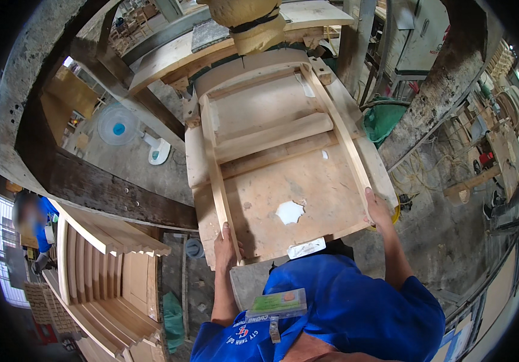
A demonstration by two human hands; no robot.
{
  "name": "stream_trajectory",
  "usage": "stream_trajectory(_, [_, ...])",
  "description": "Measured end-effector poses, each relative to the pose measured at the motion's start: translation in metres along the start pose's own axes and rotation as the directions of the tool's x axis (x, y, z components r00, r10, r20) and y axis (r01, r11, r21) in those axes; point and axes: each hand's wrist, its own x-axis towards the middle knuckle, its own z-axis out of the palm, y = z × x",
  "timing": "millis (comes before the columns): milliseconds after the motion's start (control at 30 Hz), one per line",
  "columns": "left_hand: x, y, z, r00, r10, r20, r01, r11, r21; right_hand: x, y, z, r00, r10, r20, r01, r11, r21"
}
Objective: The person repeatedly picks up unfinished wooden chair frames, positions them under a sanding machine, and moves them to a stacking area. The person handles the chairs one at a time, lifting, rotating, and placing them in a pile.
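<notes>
A pale wooden frame (274,137) lies on a worn wooden board (259,232) in front of me. It has two long side rails, a wide crosspiece near the middle and another at the far end. My left hand (226,248) is closed round the near end of the left rail (217,181), thumb on top. Gripping the near end of the right rail (342,134) is my right hand (378,210), its fingers partly hidden below. Between the rails, a jagged white patch (289,212) shows on the board. A small whitish block (306,248) sits at the board's near edge.
Beyond the board hangs a yellow wrapped machine part (247,27). Heavy worn beams (121,187) stand on both sides. Curved wooden pieces are stacked (94,271) at lower left. A fan (117,129) lies at left, a green bag (385,119) at right. Another person (45,223) is far left.
</notes>
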Motion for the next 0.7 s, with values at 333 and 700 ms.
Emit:
stream_trajectory(333, [-0.001, 0.008, 0.003, 0.998, -0.07, -0.008, 0.069, 0.997, -0.031, 0.008, 0.002, -0.01, 0.99, -0.023, 0.136, 0.003, 0.989, 0.148])
stream_trajectory(700, [-0.006, 0.016, 0.001, 1.0, -0.029, 0.002, 0.029, 0.999, -0.034, 0.024, 0.008, -0.022, 0.884, -0.108, 0.455, -0.154, 0.852, 0.501])
